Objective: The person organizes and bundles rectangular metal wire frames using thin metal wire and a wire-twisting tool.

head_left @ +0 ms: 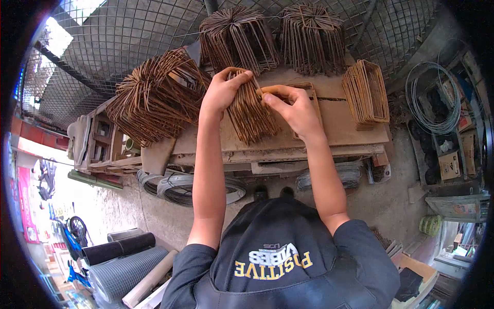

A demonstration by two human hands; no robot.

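Observation:
A bundle of rusty rebar stirrups (252, 121), bent into rectangles, stands on the wooden bench in front of me. My left hand (224, 93) is closed over the bundle's upper left side, its thumb and fingers round the top bars. At the upper right corner of the same bundle, my right hand (292, 107) pinches with thumb and forefinger at the end of the stirrups. The exact bar between these fingertips is too small to make out. A flat rectangular stirrup (315, 98) lies on the bench, partly behind my right wrist.
Larger stirrup piles stand at the left (149, 98), back (239, 38) and back right (312, 38). A smaller stack (365, 95) sits near the right end of the bench (350, 135). Wire mesh (139, 31) rises behind; wire coils (200, 188) lie underneath.

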